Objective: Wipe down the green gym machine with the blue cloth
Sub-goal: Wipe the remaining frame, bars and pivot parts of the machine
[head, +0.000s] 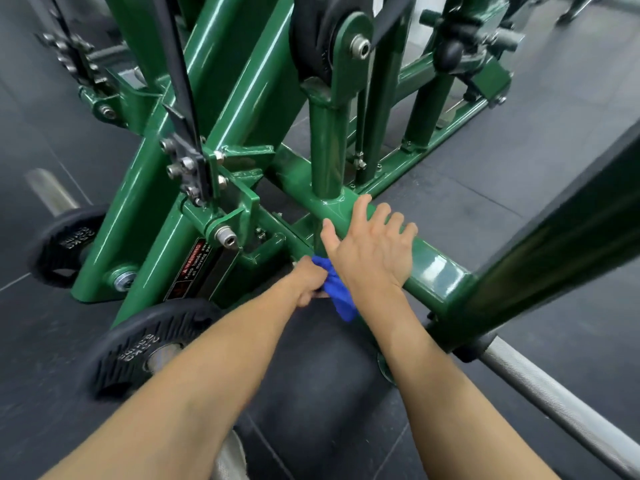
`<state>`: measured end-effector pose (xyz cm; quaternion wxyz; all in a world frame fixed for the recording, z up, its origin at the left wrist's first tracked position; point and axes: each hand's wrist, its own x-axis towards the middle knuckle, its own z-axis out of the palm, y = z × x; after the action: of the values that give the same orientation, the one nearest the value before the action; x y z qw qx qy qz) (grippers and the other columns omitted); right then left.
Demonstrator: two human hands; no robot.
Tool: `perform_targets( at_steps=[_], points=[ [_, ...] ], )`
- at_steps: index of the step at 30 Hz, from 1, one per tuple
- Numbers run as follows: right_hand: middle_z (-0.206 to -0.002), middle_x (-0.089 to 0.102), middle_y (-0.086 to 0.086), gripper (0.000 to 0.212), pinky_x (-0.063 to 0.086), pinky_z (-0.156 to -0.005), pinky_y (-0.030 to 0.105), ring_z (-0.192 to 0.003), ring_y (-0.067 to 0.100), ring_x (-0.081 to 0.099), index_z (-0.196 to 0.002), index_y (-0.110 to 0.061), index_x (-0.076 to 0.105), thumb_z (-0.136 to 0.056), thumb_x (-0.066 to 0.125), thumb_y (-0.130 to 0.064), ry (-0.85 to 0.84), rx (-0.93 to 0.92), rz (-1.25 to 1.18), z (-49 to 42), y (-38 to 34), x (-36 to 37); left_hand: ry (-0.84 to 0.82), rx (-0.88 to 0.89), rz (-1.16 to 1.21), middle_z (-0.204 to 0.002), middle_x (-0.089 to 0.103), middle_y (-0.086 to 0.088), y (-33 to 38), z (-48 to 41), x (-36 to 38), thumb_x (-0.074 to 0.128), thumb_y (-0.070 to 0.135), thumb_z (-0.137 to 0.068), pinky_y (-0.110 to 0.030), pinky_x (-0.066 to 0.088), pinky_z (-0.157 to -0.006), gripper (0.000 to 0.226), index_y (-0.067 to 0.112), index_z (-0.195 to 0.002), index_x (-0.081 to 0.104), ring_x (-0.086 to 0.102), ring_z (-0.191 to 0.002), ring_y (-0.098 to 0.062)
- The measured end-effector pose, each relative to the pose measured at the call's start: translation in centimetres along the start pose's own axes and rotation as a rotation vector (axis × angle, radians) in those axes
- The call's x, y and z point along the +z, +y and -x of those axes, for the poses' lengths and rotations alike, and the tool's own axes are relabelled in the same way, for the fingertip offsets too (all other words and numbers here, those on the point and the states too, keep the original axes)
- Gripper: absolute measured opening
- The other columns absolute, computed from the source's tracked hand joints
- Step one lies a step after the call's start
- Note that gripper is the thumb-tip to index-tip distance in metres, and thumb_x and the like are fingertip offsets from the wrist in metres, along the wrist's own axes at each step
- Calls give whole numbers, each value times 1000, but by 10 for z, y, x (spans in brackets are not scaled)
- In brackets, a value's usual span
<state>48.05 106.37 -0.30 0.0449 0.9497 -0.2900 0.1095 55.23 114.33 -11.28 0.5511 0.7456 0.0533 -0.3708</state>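
- Head view looks down along our two bare arms, which reach into the low part of the green machine (242, 81) standing on a dark rubber floor (519, 188).
- Our left hand (306, 282) has a closed grip on the blue cloth (337, 292). The fingers bunch its upper part and the loose end hangs toward the floor.
- We see the cloth just under the low crossbar (436, 271), near where an upright post joins it. We judge it is bunched small so it can get into that tight joint.
- Our right hand (374, 251) holds nothing. Its grip is open, the palm laid on top of the crossbar with the fingers spread and the thumb out to the side. We take this as a brace while we lean in low.
- We see a black weight plate (149, 348) just left of our left forearm and a steel bar (571, 410) running off to the lower right, so the wiping arm works between them.
- We also see a warning label (194, 268) on the frame near the cloth.
- We cannot tell which of the glossy tubes are already wiped.
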Motion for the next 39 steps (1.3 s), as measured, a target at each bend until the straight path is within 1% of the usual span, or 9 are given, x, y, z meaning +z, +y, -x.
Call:
perform_targets(
  at_steps=[5,10,13,17,21,23,28,32,39],
  points=[
    [-133,55,24,83,38,-98,57,-115,43,52,-154,-7,30,-99,22,-68,-91,-51,-6,0,3,-9,-175,102,158,-91,67,-15,18,71,41,61,31,-91,-31,48,-69,26,14,-111,67,59,-80,-22],
    [-149,44,23,78,29,-111,60,-132,42,43,-161,-8,22,-103,19,-60,-148,-98,-117,3,11,-16,-180,189,-117,-65,51,-2,6,132,73,51,7,-104,-11,33,-41,27,18,-80,52,42,-40,2],
    [-159,36,22,68,21,-119,57,-143,39,35,-162,-11,24,-106,23,-51,-186,-142,-225,3,23,-24,-193,238,-122,-91,68,-20,-16,149,97,50,5,-101,-17,45,-59,12,8,-99,61,56,-60,0],
    [-163,30,24,64,21,-122,52,-150,38,28,-161,-8,29,-104,30,-37,-135,-306,-256,8,43,-18,-171,311,-97,-112,66,11,-38,152,104,53,5,-104,-1,43,-75,28,17,-129,59,57,-92,13],
    [-168,14,25,63,15,-125,53,-156,41,12,-162,-4,21,-106,40,-24,-204,-411,-208,37,71,-21,-118,227,-101,-109,74,-18,-48,161,114,49,5,-104,-36,54,-98,20,11,-115,65,66,-96,-19],
    [-162,28,31,54,26,-121,57,-152,48,24,-153,2,38,-103,41,-18,-187,-402,-358,62,80,-29,-70,227,-69,-97,71,-32,-40,169,120,46,6,-100,-53,53,-94,21,8,-92,65,62,-82,-25],
    [-124,68,2,27,43,-104,18,-119,11,62,-118,-8,70,-100,51,-4,-67,-276,-988,132,141,-79,13,402,121,-96,72,0,-33,175,127,56,16,-102,-24,52,-88,12,20,-103,67,65,-92,-10],
    [-91,65,-2,13,51,-81,38,-88,17,62,-92,-13,65,-89,55,-20,279,26,-1057,166,204,-65,-22,320,244,-125,68,16,-49,165,147,50,30,-108,-30,44,-107,27,28,-132,63,61,-118,-11],
    [-119,62,2,86,46,-92,49,-113,30,60,-138,-22,37,-77,50,-82,-276,62,-386,138,196,-25,-181,187,300,-115,77,3,-42,152,140,40,18,-110,-22,54,-82,29,20,-123,66,71,-107,-11]
  ],
)
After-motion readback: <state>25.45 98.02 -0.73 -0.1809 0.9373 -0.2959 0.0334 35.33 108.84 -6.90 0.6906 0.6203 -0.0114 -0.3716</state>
